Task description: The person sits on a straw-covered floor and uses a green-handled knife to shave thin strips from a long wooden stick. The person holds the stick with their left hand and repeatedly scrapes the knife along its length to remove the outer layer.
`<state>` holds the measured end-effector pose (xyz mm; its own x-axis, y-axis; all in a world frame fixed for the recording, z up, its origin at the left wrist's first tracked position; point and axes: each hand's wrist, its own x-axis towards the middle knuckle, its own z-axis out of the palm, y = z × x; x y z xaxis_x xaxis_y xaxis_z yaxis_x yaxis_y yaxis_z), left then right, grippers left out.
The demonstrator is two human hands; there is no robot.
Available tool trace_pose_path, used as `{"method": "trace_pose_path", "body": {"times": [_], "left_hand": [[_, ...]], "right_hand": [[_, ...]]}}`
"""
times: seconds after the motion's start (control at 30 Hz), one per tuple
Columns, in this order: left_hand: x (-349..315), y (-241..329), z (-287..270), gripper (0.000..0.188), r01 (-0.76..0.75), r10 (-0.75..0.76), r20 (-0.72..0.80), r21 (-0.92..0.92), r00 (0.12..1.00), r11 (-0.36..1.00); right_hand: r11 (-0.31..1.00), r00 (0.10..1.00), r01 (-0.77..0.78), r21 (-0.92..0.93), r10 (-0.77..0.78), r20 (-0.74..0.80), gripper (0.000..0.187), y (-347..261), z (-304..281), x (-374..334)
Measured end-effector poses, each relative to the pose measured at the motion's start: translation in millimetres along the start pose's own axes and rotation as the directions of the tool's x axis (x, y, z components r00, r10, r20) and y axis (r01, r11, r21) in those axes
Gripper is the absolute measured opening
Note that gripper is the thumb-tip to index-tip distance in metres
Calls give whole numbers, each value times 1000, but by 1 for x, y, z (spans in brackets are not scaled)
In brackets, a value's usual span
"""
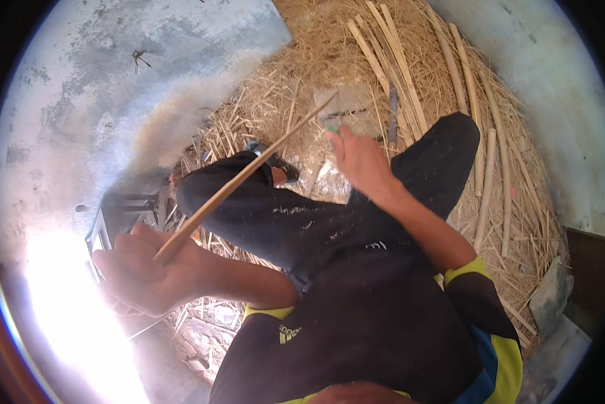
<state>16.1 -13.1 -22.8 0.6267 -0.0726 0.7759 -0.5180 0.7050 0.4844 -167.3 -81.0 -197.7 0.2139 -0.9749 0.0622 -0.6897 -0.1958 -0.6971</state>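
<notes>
A long, thin wooden stick (245,175), probably a bamboo strip, slants up and to the right above my legs. Its near end is in my left hand (147,269), at the left, with the fingers curled round. The stick's far tip reaches just above my right hand (363,161). That hand is closed over a small green thing (334,128); only a bit of it shows, so its kind is unclear. I cannot tell whether the right fingers touch the stick.
Split wooden strips (397,60) and long sticks (481,135) lie on shavings (302,40) beyond and to the right of my bent legs. A stone block (343,104) sits ahead. Pale walls (67,114) stand close by; a grey stone (552,296) is at the right.
</notes>
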Motion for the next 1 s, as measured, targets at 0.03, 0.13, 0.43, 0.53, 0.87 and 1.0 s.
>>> {"method": "trace_pose_path", "body": {"times": [0.03,0.13,0.43,0.53,0.87,1.0], "left_hand": [[-2,-6,1,27,33,-35,-76,-21,997,999],[0,7,12,30,65,-45,-237,78,970,995],[-7,9,12,36,86,-19,-319,197,948,977],[-12,5,18,36,63,1,-274,226,962,972],[-6,9,14,34,61,-14,-264,170,964,984],[-7,8,19,35,138,-95,-292,130,952,982]], "right_hand": [[997,999,25,69,-27,41,35,-13,-5,-4],[925,974,198,326,-223,42,33,-56,-10,-22],[972,974,198,126,-209,81,33,-16,6,-9],[970,971,145,193,-177,159,35,-27,13,-9],[967,983,134,216,-157,93,37,6,55,22],[978,999,-48,-202,50,3,40,101,82,50]]}}
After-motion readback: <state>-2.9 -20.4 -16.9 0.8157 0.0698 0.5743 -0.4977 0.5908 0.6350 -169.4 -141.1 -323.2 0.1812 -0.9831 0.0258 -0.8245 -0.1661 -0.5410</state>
